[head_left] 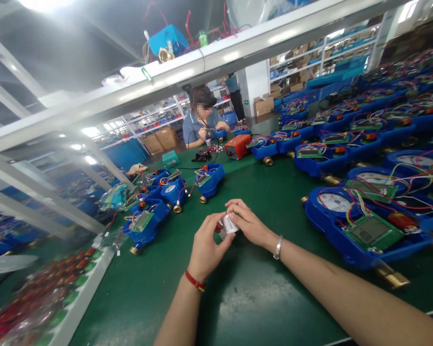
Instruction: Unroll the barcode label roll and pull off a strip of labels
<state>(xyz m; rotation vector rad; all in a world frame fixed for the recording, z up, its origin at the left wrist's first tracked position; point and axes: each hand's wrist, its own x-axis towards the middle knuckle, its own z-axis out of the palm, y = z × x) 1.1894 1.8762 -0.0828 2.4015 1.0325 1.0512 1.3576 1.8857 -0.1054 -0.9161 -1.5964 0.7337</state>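
In front of me, both hands pinch a small white barcode label [230, 224] between their fingertips, above a green work mat [260, 307]. My left hand [205, 250], with a red cord on its wrist, holds the label's lower left side. My right hand [250, 223], with a silver bracelet on its wrist, holds the upper right side. The fingers hide part of the label. Blue water meters [364, 226] with brass ends, green circuit boards and coloured wires lie on the mat to my right. More meters [146, 223] stand to my left.
A white metal rail [187, 67] crosses above the bench, carrying a blue box and red wires. A co-worker [202, 120] sits at the far end, working with both hands. A red box [237, 146] stands nearby. A tray of red-and-green parts [46, 298] lies at lower left.
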